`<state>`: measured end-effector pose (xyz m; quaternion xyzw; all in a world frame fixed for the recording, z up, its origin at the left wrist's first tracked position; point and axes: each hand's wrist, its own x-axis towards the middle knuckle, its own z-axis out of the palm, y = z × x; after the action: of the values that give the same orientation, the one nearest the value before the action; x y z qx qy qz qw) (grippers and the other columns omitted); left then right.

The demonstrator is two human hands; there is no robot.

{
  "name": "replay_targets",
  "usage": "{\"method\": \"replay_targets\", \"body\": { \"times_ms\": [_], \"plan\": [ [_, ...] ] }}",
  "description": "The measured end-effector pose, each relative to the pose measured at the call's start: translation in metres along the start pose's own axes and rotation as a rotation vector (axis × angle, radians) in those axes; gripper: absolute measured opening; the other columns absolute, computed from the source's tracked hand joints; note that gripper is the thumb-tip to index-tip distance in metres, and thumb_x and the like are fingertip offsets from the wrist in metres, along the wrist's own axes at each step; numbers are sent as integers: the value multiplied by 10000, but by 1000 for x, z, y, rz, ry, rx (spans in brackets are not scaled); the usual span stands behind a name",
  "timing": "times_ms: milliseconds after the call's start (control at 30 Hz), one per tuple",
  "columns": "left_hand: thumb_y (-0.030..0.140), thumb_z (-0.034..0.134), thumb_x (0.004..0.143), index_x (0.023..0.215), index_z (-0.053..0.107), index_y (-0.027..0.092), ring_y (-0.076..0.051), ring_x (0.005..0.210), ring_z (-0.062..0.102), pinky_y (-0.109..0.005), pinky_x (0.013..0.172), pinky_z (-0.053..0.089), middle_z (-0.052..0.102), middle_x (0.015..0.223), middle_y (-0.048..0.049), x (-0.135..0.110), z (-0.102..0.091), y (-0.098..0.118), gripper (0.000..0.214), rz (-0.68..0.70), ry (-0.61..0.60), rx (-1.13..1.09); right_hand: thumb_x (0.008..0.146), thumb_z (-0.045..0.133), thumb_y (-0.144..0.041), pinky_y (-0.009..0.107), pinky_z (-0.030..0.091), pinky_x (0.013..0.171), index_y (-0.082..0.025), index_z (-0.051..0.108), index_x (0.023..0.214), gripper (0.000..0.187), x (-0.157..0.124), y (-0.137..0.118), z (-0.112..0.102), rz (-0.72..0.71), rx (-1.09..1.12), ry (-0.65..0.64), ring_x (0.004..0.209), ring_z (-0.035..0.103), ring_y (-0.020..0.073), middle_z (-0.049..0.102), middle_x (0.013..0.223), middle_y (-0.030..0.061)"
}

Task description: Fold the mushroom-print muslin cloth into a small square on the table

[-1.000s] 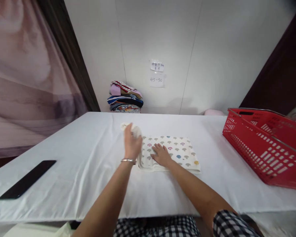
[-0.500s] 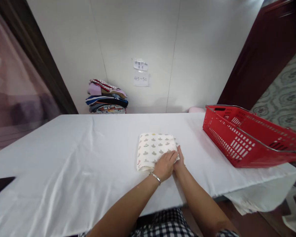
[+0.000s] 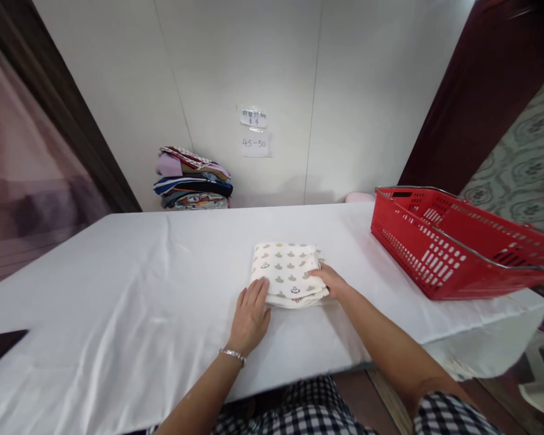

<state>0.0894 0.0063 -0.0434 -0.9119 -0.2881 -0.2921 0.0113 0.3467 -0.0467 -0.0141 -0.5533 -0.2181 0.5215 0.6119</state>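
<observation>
A folded white cloth [image 3: 285, 269] printed with small grey motifs and a few coloured ones lies on the white-covered table in front of me. My left hand [image 3: 251, 314], with a bracelet at the wrist, rests at the cloth's near left corner, its fingers stretched out and touching the edge. At the right edge, my right hand [image 3: 332, 281] grips the folded layers, thumb on top and the other fingers hidden beneath. The near edge shows several layers, slightly uneven.
A red plastic basket [image 3: 419, 254] stands at the table's right end. Folded fabrics form a stack [image 3: 193, 178] behind the far edge, by the wall. A dark flat object [image 3: 2, 347] lies at the left edge. Paper labels [image 3: 254, 144] are stuck on the wall.
My left hand has moved from the cloth's near right corner to its near left corner. My right hand now has its thumb over the right edge. The view has shifted slightly.
</observation>
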Motion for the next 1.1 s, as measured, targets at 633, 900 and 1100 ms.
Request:
{"method": "replay_targets", "body": {
  "times_ms": [633,900,1100],
  "plan": [
    [167,517,739,1252,440,175,-251,1087,540,-376,868,485,364,1397,-134,14,26,-5,518,-343,-161,-85,735,541,-334,298,409,738,-224,423,1299,587,5,-11,-46,-38,-1191,379,936,574,236,628,1038,77],
    [88,490,728,1229,489,209,-217,1139,524,-320,934,457,417,1383,-78,35,14,-37,515,-383,-83,-135,741,564,-367,294,413,739,-202,343,1353,671,-11,12,-28,-53,-1107,286,880,582,218,634,1012,69],
    [66,445,714,1152,568,192,-209,1097,548,-329,959,441,589,1197,-56,27,-2,-91,472,-452,-82,-169,750,574,-452,270,370,605,-294,435,1276,567,-49,30,10,-211,-1102,12,657,553,179,634,749,-5]
  ]
}}
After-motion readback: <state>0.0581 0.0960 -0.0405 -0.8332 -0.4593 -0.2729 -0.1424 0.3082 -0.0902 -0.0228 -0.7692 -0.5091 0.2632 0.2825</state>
